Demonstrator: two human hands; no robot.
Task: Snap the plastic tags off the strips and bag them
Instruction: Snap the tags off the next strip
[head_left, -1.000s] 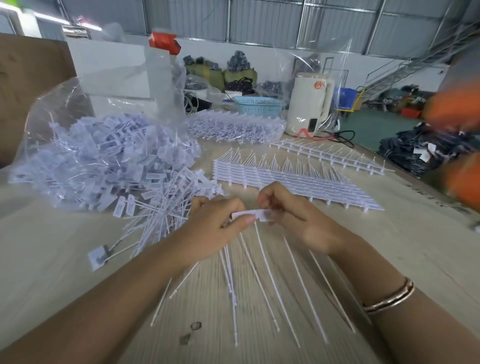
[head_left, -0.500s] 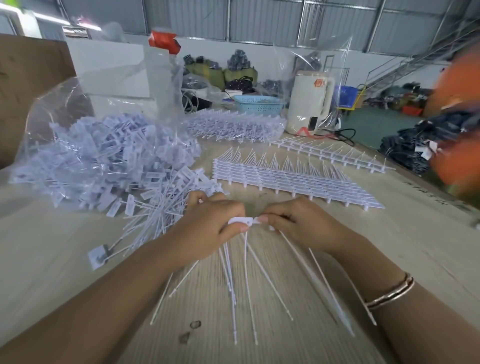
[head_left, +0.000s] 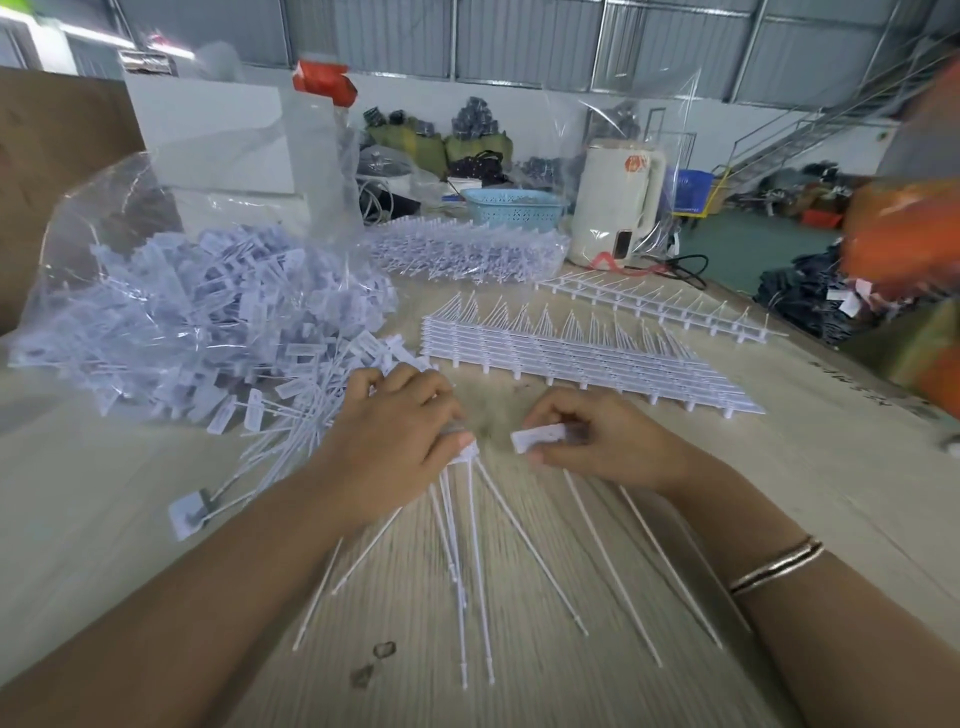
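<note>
Mid-snap near the desk's (head_left: 857, 499) front edge — left hand (head_left: 395, 441) gripped a fan of tags (head_left: 467, 519), right hand (head_left: 597, 441) pinched a freed tag piece (head_left: 537, 437), apart — next, probably, toss onto the bag's (head_left: 182, 312) heap at left.

Hidden and blurred bits around the work

The left hand (head_left: 395, 441) is covering the heads of its tags (head_left: 470, 545); an orange shape (head_left: 904, 244) is smearing past the table's (head_left: 104, 545) right edge, unreadable, and both forearms are running out of frame.
</note>
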